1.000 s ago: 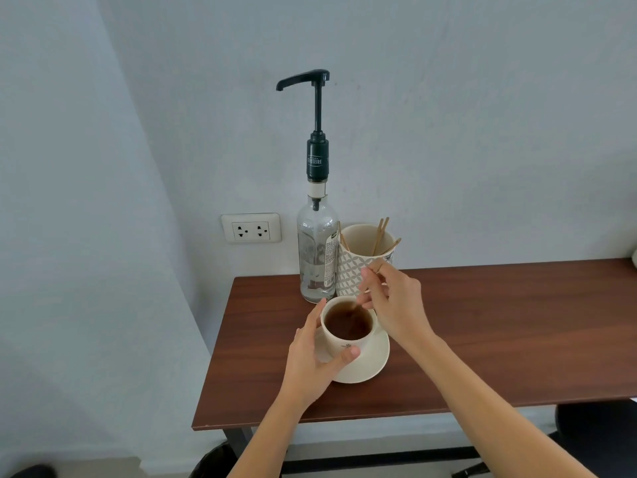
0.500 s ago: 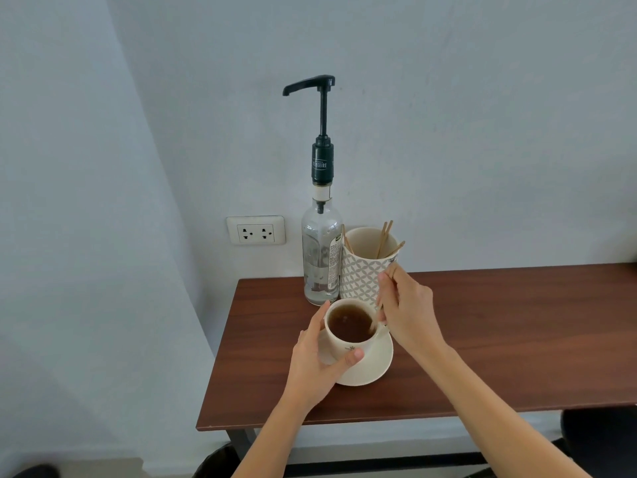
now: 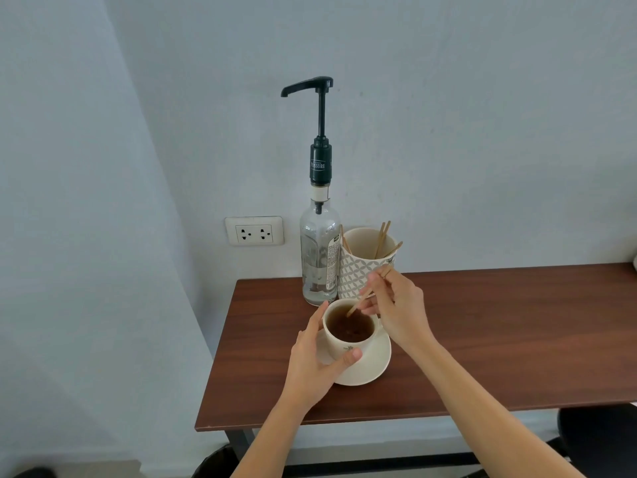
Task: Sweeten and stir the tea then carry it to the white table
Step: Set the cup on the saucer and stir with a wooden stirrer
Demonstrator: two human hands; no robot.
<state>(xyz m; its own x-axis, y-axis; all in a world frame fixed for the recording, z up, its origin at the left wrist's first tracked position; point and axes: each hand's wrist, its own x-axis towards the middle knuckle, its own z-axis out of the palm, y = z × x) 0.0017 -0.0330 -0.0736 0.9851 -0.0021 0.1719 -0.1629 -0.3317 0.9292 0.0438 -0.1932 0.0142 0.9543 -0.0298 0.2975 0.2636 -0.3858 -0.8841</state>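
Observation:
A cream tea cup (image 3: pixel 346 343) full of dark tea stands on a cream saucer (image 3: pixel 374 365) on the brown table (image 3: pixel 499 339). My left hand (image 3: pixel 315 360) wraps around the cup's left side, thumb on its front. Pinched in the fingers of my right hand (image 3: pixel 396 308) is a thin wooden stir stick (image 3: pixel 362 300), slanting down to the left with its tip in the tea. Behind the cup stands a clear syrup bottle (image 3: pixel 319 257) with a tall black pump.
A patterned paper cup (image 3: pixel 358 267) with several wooden stir sticks stands right of the bottle, against the wall. A wall socket (image 3: pixel 254 231) is at the left. The table's left edge and front edge are close to the saucer. A dark stool shows at the lower right.
My right hand has swung the stick around inside the cup, from the right rim back toward the middle. My left hand has kept its hold on the cup.

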